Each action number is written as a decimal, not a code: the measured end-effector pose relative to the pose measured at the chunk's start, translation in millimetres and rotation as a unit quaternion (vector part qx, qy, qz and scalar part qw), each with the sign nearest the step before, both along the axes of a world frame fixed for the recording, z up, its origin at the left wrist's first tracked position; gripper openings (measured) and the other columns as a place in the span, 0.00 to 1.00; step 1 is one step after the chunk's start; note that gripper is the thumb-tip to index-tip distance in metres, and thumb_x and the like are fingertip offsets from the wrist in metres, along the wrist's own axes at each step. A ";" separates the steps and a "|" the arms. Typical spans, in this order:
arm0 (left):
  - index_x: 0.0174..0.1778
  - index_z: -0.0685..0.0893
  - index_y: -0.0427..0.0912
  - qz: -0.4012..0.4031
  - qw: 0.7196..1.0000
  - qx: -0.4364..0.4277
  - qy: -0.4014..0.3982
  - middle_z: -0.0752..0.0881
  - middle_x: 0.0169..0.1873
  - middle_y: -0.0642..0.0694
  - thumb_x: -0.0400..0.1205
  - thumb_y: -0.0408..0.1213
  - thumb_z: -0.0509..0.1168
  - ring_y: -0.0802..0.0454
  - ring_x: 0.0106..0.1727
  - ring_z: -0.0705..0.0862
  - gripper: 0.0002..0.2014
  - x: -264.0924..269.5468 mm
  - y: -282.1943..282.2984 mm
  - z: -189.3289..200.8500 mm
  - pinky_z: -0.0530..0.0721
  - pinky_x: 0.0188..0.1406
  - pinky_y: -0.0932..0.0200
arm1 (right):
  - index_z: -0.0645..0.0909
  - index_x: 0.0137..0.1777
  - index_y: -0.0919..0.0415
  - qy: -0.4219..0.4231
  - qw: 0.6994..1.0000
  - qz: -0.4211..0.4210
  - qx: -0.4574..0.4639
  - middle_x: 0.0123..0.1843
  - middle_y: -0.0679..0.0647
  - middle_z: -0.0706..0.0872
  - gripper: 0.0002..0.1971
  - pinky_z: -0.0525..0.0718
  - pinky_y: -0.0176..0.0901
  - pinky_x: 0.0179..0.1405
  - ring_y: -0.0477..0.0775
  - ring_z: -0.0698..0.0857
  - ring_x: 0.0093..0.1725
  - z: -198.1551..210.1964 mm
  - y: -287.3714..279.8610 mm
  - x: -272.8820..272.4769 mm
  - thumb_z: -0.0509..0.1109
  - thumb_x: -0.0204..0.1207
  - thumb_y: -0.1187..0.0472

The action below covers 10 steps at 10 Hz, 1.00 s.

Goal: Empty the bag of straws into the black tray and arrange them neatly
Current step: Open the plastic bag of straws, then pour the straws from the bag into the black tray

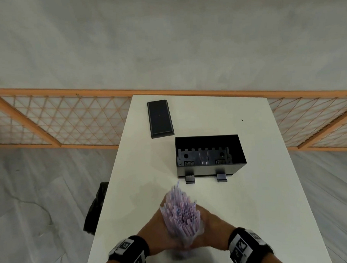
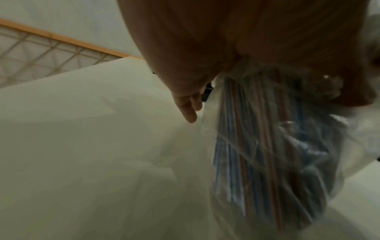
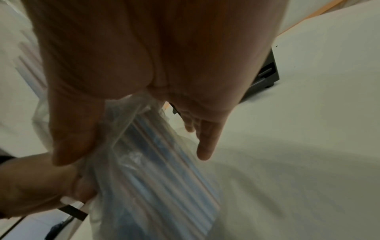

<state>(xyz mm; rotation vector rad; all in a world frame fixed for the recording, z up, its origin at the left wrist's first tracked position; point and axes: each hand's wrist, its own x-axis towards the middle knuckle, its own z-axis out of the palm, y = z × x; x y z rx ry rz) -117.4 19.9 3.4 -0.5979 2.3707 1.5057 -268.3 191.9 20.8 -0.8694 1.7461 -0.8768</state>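
A clear plastic bag of straws [image 1: 180, 214] with pale pink, blue and white stripes stands tilted over the near part of the white table [image 1: 251, 197]. My left hand [image 1: 160, 226] grips it from the left and my right hand [image 1: 211, 223] from the right. The straw ends fan out at the top toward the black tray [image 1: 209, 153], an open box with nothing in it, a short way beyond. The left wrist view shows my left fingers [image 2: 189, 107] beside the bag [image 2: 257, 146]. In the right wrist view the bag [image 3: 156, 162] lies between my right thumb [image 3: 69, 138] and my right fingers [image 3: 205, 142].
A flat black lid [image 1: 160, 119] lies at the table's far left. Two small clips [image 1: 190, 179] stick out from the tray's near wall. A dark object [image 1: 96, 208] sits by the table's left edge. A wooden lattice screen [image 1: 58, 120] lies on the floor behind.
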 end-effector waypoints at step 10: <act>0.76 0.84 0.45 0.186 0.838 0.513 -0.009 0.85 0.73 0.39 0.85 0.63 0.66 0.43 0.76 0.83 0.30 -134.5 -13.9 147.5 0.72 0.84 0.44 | 0.81 0.74 0.43 -0.138 0.933 -0.327 -0.059 0.64 0.48 0.91 0.17 0.88 0.62 0.63 0.53 0.91 0.61 155.9 -18.0 -96.5 0.68 0.86 0.54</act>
